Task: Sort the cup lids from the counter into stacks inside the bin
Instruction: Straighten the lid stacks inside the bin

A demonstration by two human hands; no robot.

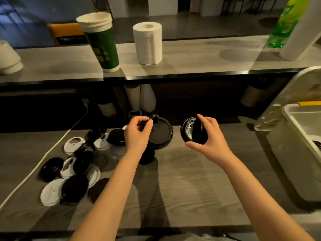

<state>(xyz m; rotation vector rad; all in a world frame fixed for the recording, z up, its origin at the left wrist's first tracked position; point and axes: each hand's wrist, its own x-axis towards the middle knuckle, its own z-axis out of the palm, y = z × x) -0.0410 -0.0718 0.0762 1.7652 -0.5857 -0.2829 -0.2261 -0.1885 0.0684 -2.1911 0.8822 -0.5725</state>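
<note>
1. Loose lids [69, 173], black and white, overlap on the tabletop [191, 180] at left. Risk: unlike lids end up in one stack.
2. Left hand [137, 136]: fingers curled, pinching the rim of a black lid [162, 133]. The edge hold is thin, so the lid may slip.
3. Right hand [210, 136]: thumb and fingers clamp a second black lid [189, 131], underside facing the camera.
4. Bin [284, 159]: far right, well apart from both hands.

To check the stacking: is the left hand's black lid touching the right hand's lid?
Apart. The head view shows a strip of counter between the left lid and the right lid.
</note>
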